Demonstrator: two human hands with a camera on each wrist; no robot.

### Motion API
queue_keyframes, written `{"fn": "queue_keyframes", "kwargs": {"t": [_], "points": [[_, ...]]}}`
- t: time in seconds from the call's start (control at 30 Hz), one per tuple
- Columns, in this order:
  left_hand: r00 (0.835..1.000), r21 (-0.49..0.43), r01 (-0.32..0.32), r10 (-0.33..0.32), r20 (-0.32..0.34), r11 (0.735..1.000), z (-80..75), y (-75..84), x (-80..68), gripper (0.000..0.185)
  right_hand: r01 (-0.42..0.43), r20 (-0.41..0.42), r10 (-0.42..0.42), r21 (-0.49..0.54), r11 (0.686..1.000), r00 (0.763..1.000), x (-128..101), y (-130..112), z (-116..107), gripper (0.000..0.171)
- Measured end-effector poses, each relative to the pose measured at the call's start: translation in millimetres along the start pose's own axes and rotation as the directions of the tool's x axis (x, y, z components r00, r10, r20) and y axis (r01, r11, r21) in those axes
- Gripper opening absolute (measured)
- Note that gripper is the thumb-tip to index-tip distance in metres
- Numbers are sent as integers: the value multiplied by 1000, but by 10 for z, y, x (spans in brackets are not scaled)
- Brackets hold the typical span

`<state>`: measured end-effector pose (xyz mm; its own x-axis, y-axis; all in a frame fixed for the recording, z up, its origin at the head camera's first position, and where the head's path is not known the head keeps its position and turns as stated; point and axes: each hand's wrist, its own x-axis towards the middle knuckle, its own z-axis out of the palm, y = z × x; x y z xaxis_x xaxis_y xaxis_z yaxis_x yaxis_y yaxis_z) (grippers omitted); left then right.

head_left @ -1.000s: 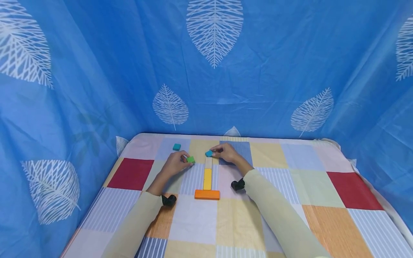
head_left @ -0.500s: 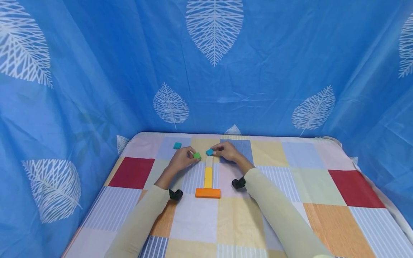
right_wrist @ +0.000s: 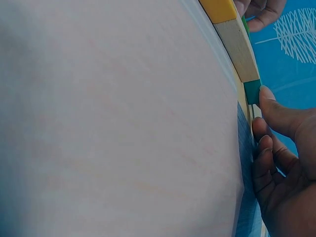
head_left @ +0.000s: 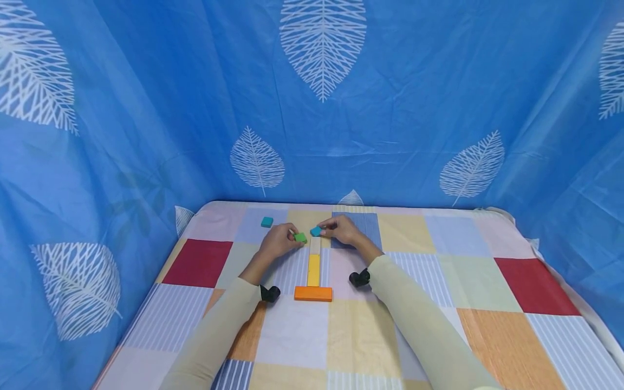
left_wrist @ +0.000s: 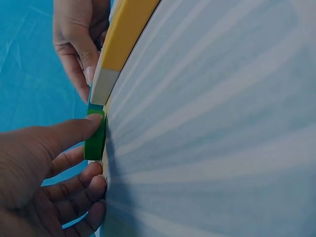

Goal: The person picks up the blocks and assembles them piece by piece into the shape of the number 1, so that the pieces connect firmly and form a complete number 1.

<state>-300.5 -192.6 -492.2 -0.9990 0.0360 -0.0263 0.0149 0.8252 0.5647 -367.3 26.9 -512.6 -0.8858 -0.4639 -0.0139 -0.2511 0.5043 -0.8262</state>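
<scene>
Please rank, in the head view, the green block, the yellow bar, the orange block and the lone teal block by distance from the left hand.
1. green block, in the left hand grip.
2. yellow bar, toward the person.
3. lone teal block, far side.
4. orange block, nearest the person.
Items 2 and 3 are close.

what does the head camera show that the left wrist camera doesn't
Only the head view shows the flat orange rectangular block, a spare teal square block and the blue leaf-print curtain. Only the left wrist view shows the left hand's thumb on the small green block up close. Both show the yellow bar block and pale wooden block.
</scene>
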Motion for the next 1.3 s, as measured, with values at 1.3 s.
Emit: {"fn": "queue_keyframes", "kwargs": {"t": [1.3], "points": [[999, -278, -34, 43, 27, 960, -55, -116, 30, 30, -10, 4, 10, -20, 1000, 1000, 4, -4, 2, 28]]}}
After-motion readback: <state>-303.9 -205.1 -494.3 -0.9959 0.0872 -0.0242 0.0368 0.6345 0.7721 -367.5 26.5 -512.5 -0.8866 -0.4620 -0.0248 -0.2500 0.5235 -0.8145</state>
